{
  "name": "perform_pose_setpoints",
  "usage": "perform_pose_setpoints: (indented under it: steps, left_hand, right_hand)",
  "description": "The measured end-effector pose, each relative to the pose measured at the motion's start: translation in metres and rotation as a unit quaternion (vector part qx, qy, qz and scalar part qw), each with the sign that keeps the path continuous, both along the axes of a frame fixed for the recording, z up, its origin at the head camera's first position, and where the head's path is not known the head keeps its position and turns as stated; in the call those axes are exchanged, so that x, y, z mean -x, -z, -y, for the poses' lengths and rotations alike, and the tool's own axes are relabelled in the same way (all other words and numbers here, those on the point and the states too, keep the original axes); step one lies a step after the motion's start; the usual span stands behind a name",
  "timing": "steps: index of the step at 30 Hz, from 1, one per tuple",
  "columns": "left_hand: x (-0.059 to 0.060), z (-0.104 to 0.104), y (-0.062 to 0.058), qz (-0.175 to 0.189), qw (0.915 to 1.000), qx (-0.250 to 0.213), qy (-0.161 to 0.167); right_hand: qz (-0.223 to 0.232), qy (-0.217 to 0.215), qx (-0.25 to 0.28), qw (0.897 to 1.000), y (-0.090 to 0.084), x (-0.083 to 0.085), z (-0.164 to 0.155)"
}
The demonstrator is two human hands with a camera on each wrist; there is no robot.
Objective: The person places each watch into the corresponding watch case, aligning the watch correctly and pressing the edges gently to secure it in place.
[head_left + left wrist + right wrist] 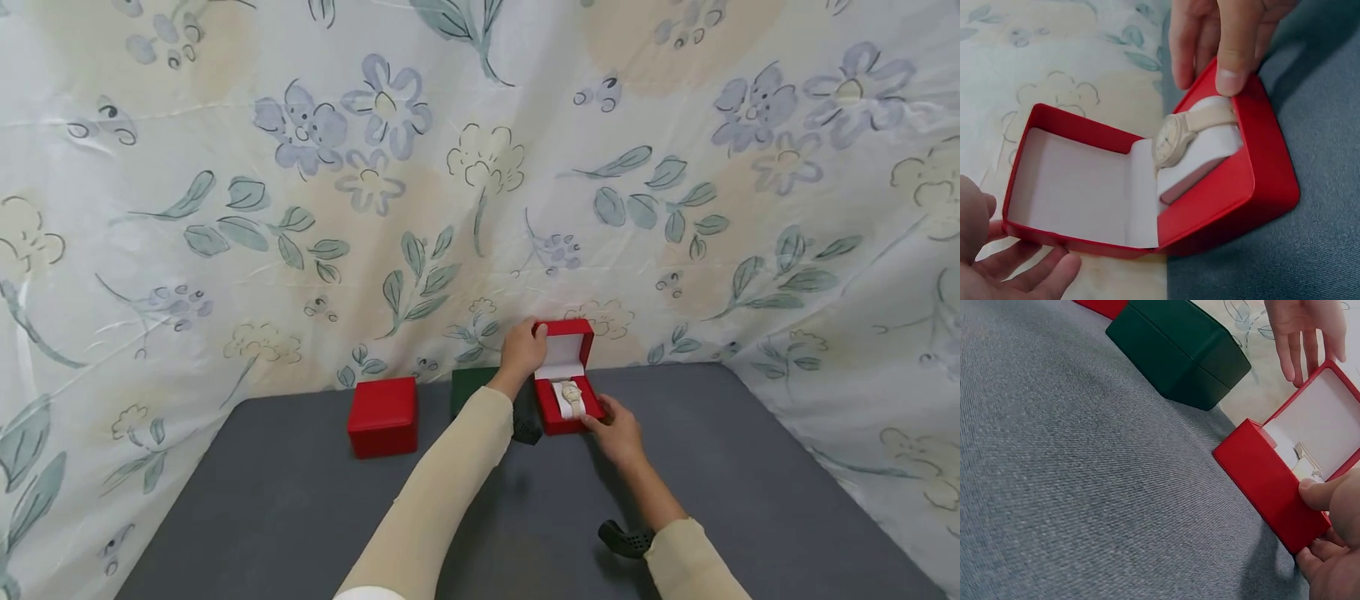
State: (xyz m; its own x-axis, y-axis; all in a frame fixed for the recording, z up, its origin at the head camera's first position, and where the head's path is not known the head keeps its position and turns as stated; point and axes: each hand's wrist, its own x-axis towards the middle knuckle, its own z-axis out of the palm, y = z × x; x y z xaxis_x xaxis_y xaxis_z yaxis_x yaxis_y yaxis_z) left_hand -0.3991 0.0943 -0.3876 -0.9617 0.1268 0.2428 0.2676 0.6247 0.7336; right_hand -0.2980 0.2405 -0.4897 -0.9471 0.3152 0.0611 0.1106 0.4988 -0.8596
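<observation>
An open red box (557,423) stands at the back of the grey table (300,500), its white-lined lid upright. A pale watch (572,397) lies on the white cushion inside. My left hand (525,350) is at the lid's top left corner, its fingers lying straight against the back of the lid. My right hand (617,429) pinches the front wall of the base. In the left wrist view the right hand's (1229,37) thumb presses the rim by the watch (1169,140) strap, and my left hand (1004,269) cups the lid. The right wrist view shows the red box (1266,481), the right hand (1335,550) and the left hand (1304,331).
A closed red box (382,417) sits to the left, and a dark green box (471,388) stands between it and the open one, also visible as the green box (1179,350). Floral cloth (375,208) hangs behind and on both sides of the table.
</observation>
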Motion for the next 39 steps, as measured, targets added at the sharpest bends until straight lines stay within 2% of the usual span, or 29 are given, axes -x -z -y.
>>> perform_pose_setpoints:
  steps: [6,10,13,17,19,21,25,26,28,30,33,39]
  left_hand:
    - [-0.002,0.001,-0.002,0.002,0.9993,-0.019,-0.033]
    - [-0.007,0.0,0.002,-0.012,0.999,-0.03,-0.032]
    - [-0.013,-0.002,0.008,-0.022,0.9985,-0.046,-0.02]
    - [-0.023,-0.008,0.019,-0.026,0.995,-0.096,-0.01]
    - [-0.031,-0.011,0.026,-0.009,0.9912,-0.132,-0.004]
    - [-0.041,-0.012,0.034,0.023,0.9861,-0.164,0.004]
    - [-0.06,-0.011,0.057,0.118,0.9729,-0.197,0.021]
    - [-0.064,-0.01,0.062,0.137,0.97,-0.2,0.023]
    - [-0.069,-0.009,0.072,0.157,0.9665,-0.201,0.028]
    - [-0.072,-0.009,0.078,0.154,0.9664,-0.203,0.034]
    - [-0.072,-0.011,0.081,0.144,0.9661,-0.21,0.041]
    - [-0.067,-0.014,0.08,0.151,0.964,-0.214,0.048]
  right_hand:
    - [-0.004,-0.001,0.004,1.0,0.001,0.004,0.005]
    - [-0.005,-0.005,0.016,1.0,0.0,0.007,0.004]
    - [-0.012,0.0,0.085,0.996,-0.003,0.009,0.001]
    - [-0.026,0.02,0.215,0.976,-0.01,0.012,-0.004]
    - [-0.033,0.027,0.257,0.965,-0.012,0.012,-0.007]
    - [-0.035,0.028,0.28,0.959,-0.013,0.012,-0.009]
    - [-0.038,0.025,0.304,0.951,-0.014,0.011,-0.011]
    - [-0.035,0.024,0.305,0.951,-0.014,0.01,-0.011]
    - [-0.023,0.017,0.282,0.959,-0.013,0.008,-0.012]
    - [-0.011,0.012,0.249,0.968,-0.012,0.007,-0.014]
    - [0.001,0.003,0.196,0.981,-0.011,0.004,-0.016]
    - [0.001,0.006,0.155,0.988,-0.01,0.004,-0.017]
